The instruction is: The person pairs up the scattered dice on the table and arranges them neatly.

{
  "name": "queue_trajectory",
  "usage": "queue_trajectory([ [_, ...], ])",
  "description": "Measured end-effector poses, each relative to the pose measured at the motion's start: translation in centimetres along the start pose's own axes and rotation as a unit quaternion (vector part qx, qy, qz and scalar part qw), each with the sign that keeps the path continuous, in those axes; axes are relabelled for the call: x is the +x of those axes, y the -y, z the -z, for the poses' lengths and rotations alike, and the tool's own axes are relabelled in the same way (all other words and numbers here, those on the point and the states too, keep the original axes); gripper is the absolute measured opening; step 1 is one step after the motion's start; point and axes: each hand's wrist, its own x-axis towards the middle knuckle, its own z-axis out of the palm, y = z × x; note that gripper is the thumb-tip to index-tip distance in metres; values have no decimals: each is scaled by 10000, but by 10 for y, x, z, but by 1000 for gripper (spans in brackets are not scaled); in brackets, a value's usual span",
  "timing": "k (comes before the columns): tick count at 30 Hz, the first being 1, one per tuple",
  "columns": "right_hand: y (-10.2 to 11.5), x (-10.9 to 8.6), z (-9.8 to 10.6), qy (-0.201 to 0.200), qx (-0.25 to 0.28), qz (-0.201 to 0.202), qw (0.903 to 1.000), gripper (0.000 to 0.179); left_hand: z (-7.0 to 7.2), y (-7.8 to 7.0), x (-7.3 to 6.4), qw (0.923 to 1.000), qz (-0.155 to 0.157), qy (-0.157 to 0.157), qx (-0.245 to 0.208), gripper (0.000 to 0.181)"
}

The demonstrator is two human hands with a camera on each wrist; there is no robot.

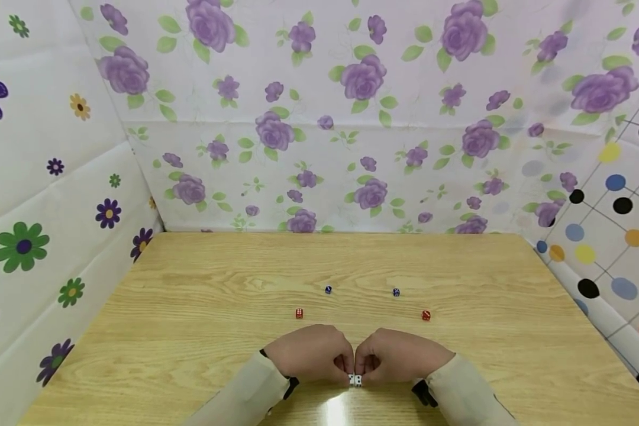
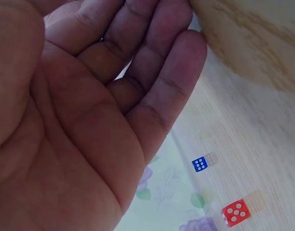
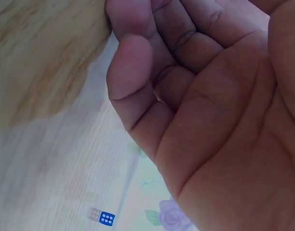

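Near the table's front, two white dice sit side by side between my hands. My left hand [image 1: 319, 355] pinches the left white die [image 1: 351, 379] between thumb and fingertips. The right white die [image 1: 358, 380] is pinched the same way by my right hand [image 1: 396, 357]. In the head view the two hands nearly meet at the fingertips. Both wrist views show a curled palm, the left hand [image 2: 104, 101] and the right hand [image 3: 210, 110], with the white dice hidden from sight.
Beyond the hands on the wooden table [image 1: 218, 284] lie a left red die [image 1: 299, 313], a right red die [image 1: 426, 315], a left blue die [image 1: 328, 290] and a right blue die [image 1: 396, 292]. Flowered cloth [image 1: 319, 154] stands along the table's back edge.
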Motion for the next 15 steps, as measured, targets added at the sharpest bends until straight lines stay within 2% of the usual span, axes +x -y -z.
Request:
queue_trajectory([
  [12, -4, -2, 2, 35, 159, -61, 9998, 9, 6, 0, -3, 9999, -130, 3, -98, 5],
  [15, -3, -3, 2, 19, 165, -75, 9998, 8, 7, 2, -4, 9998, -88, -110, -141, 8],
])
